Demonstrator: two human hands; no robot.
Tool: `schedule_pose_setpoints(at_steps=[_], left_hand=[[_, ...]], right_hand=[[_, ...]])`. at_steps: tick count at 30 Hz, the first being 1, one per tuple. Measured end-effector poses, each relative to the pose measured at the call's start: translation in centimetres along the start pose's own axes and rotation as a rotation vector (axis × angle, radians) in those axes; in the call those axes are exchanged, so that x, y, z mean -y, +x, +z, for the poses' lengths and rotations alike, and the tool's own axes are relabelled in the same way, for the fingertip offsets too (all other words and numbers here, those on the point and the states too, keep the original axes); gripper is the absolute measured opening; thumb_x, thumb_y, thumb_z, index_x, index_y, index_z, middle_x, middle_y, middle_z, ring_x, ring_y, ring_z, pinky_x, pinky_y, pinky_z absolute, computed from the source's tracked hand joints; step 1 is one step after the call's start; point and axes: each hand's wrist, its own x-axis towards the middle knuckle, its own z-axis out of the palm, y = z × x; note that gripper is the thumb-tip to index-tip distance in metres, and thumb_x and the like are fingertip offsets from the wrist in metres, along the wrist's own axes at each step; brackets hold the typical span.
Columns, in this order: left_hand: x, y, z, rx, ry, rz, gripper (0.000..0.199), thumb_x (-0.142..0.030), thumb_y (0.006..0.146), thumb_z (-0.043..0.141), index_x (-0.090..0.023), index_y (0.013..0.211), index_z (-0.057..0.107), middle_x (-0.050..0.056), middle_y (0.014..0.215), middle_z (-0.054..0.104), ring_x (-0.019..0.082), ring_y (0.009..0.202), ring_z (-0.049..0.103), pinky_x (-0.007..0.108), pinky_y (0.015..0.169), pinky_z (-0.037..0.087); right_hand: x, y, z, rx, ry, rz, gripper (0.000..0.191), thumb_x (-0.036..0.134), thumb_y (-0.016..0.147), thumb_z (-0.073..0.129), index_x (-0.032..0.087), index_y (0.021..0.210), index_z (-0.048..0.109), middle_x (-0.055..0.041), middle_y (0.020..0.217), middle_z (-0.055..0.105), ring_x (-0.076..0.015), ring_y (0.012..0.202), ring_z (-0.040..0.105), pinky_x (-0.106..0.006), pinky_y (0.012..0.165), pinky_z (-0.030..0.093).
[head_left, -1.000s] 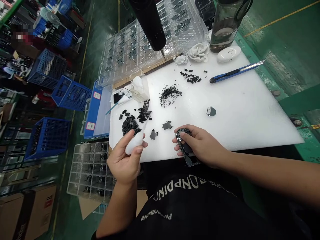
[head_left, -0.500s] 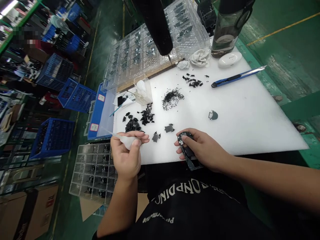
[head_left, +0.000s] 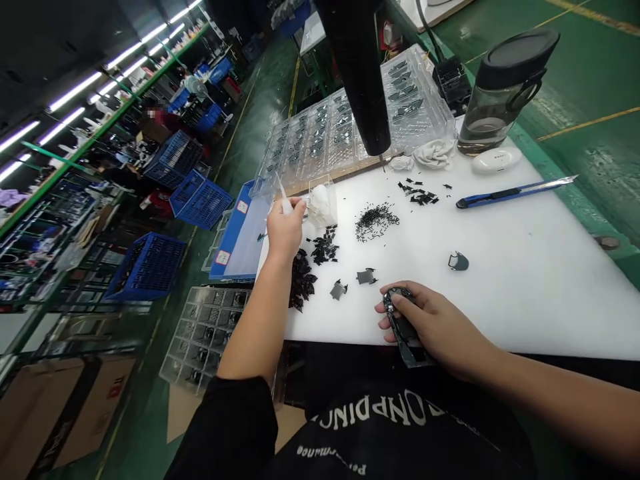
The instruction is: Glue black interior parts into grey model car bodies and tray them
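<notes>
My left hand [head_left: 286,232] is closed round a small white squeeze bottle with a thin nozzle [head_left: 287,204], its tip pointing up, beside a clear plastic box [head_left: 329,212] with white material inside. Closer to me, my right hand [head_left: 430,327] grips a dark, glossy frame-like housing [head_left: 406,328] at the board's near edge. Two small grey plates with black clips, a left one [head_left: 339,289] and a right one [head_left: 367,276], lie between the hands. A rounded grey-green piece [head_left: 459,261] rests farther right. Black flat parts [head_left: 301,283] are heaped by my left forearm.
A black powered screwdriver [head_left: 367,100] hangs over the white board [head_left: 525,287]. Tiny screws [head_left: 376,221] and black bits [head_left: 419,193] lie beneath. Behind stand a clear compartment tray [head_left: 320,133] and a water bottle [head_left: 493,100]. A blue cutter [head_left: 515,192] lies at right.
My left hand has carried the squeeze bottle forward, away from me, to beside the clear box. The right hand keeps its hold on the housing. The whole view has shifted.
</notes>
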Motion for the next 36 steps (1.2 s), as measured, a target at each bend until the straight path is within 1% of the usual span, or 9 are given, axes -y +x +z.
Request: schedule_pose_setpoints(at_steps=[5, 7, 9, 11, 14, 16, 19, 30, 36], left_hand=[[-1.6, -0.6, -2.1, -0.160, 0.179, 0.219, 0.021, -0.037, 0.083, 0.067, -0.016, 0.083, 0.066, -0.001, 0.066, 0.058, 0.011, 0.061, 0.052, 0.023, 0.057, 0.039], [-2.8, -1.5, -3.2, -0.254, 0.156, 0.327, 0.023, -0.039, 0.086, 0.065, -0.016, 0.086, 0.066, -0.001, 0.069, 0.060, 0.010, 0.061, 0.053, 0.023, 0.059, 0.041], [-4.2, -3.0, -3.7, -0.278, 0.059, 0.394, 0.023, -0.039, 0.087, 0.065, -0.016, 0.086, 0.064, 0.000, 0.071, 0.063, 0.010, 0.058, 0.054, 0.024, 0.057, 0.043], [-5.5, -5.0, -3.3, -0.190, -0.089, 0.408, 0.022, -0.038, 0.087, 0.067, -0.017, 0.083, 0.063, 0.001, 0.071, 0.065, 0.009, 0.054, 0.053, 0.025, 0.053, 0.042], [-6.7, -8.5, -1.8, 0.039, -0.268, 0.345, 0.020, -0.036, 0.086, 0.068, -0.018, 0.081, 0.063, 0.001, 0.072, 0.067, 0.008, 0.051, 0.052, 0.024, 0.049, 0.042], [-7.1, -10.5, -0.7, 0.153, -0.298, 0.298, 0.019, -0.036, 0.087, 0.068, -0.019, 0.082, 0.064, 0.001, 0.073, 0.068, 0.009, 0.054, 0.055, 0.025, 0.053, 0.045], [-7.3, -12.5, 0.4, 0.243, -0.248, 0.259, 0.020, -0.037, 0.086, 0.069, -0.018, 0.082, 0.066, 0.002, 0.073, 0.069, 0.010, 0.059, 0.059, 0.025, 0.057, 0.048], [-6.8, -13.7, 0.6, 0.360, -0.096, 0.205, 0.019, -0.037, 0.086, 0.070, -0.018, 0.083, 0.069, 0.002, 0.073, 0.069, 0.013, 0.069, 0.064, 0.026, 0.065, 0.051], [-6.7, -13.7, 0.6, 0.314, -0.137, 0.218, 0.017, -0.035, 0.086, 0.071, -0.018, 0.084, 0.069, 0.002, 0.073, 0.069, 0.013, 0.067, 0.063, 0.026, 0.065, 0.051]], right_hand=[[0.2, 0.0, 0.1, 0.005, -0.006, 0.001, 0.024, 0.043, 0.099, 0.052, 0.025, 0.113, 0.058, -0.0075, 0.106, 0.069, -0.0215, 0.085, 0.070, -0.037, 0.074, 0.062], [0.4, 0.0, 0.1, 0.006, -0.012, -0.002, 0.022, 0.041, 0.100, 0.051, 0.024, 0.112, 0.058, -0.0072, 0.105, 0.069, -0.0207, 0.083, 0.070, -0.036, 0.073, 0.062], [0.5, -0.1, 0.2, 0.006, -0.018, -0.001, 0.021, 0.040, 0.100, 0.050, 0.024, 0.112, 0.058, -0.0069, 0.103, 0.069, -0.0195, 0.079, 0.070, -0.034, 0.070, 0.062], [0.7, -0.2, 0.3, 0.004, -0.019, -0.001, 0.019, 0.038, 0.100, 0.050, 0.024, 0.111, 0.057, -0.0066, 0.102, 0.069, -0.0185, 0.074, 0.070, -0.033, 0.066, 0.062], [0.8, -0.3, 0.3, 0.014, -0.004, -0.021, 0.018, 0.037, 0.100, 0.050, 0.024, 0.109, 0.058, -0.0064, 0.101, 0.069, -0.0172, 0.072, 0.069, -0.031, 0.062, 0.062], [0.7, -0.4, 0.4, 0.022, 0.010, -0.044, 0.018, 0.037, 0.099, 0.051, 0.023, 0.108, 0.058, -0.0066, 0.099, 0.068, -0.0164, 0.071, 0.068, -0.031, 0.063, 0.062], [0.7, -0.4, 0.4, 0.015, 0.025, -0.067, 0.018, 0.035, 0.099, 0.052, 0.021, 0.108, 0.058, -0.0069, 0.097, 0.068, -0.0162, 0.072, 0.068, -0.030, 0.065, 0.062], [0.8, -0.3, 0.7, 0.002, 0.021, -0.055, 0.015, 0.031, 0.098, 0.051, 0.022, 0.108, 0.057, -0.0062, 0.098, 0.069, -0.0165, 0.071, 0.069, -0.030, 0.063, 0.061], [1.0, -0.4, 0.7, 0.003, 0.007, -0.055, 0.015, 0.030, 0.099, 0.049, 0.022, 0.108, 0.057, -0.0062, 0.097, 0.069, -0.0161, 0.071, 0.069, -0.029, 0.062, 0.061]])
